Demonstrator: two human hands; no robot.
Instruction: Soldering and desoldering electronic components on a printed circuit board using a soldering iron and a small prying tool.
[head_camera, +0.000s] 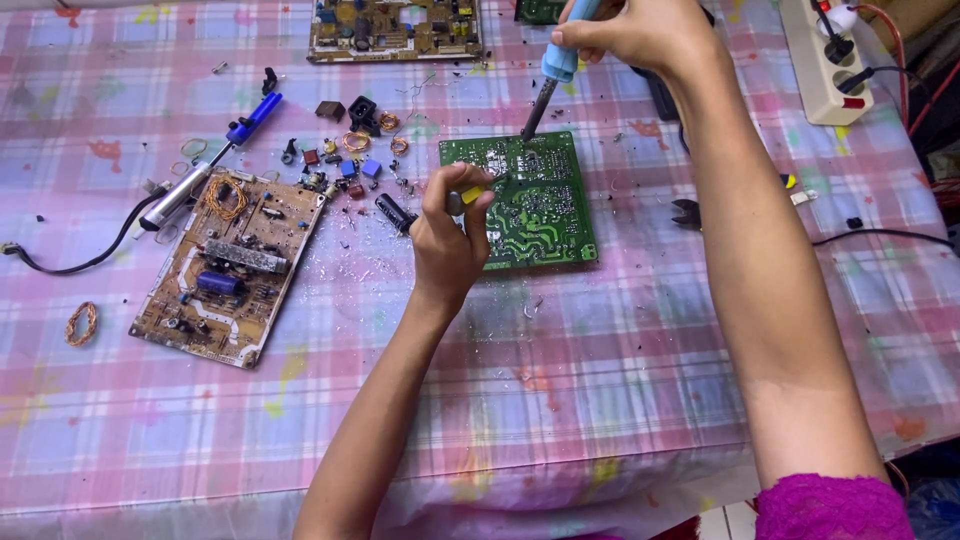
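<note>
Right hand (630, 30) closed on our blue-handled soldering iron (556, 72), tip slanting down-left onto green circuit board (535, 200) | left hand (450, 235) nearer, pinching its left edge

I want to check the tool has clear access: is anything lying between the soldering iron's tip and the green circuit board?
Nothing visible does. The right hand holds the soldering iron with its tip right at the green circuit board, near its top edge. The left hand grips the board's left edge, clear of the tip.
</note>
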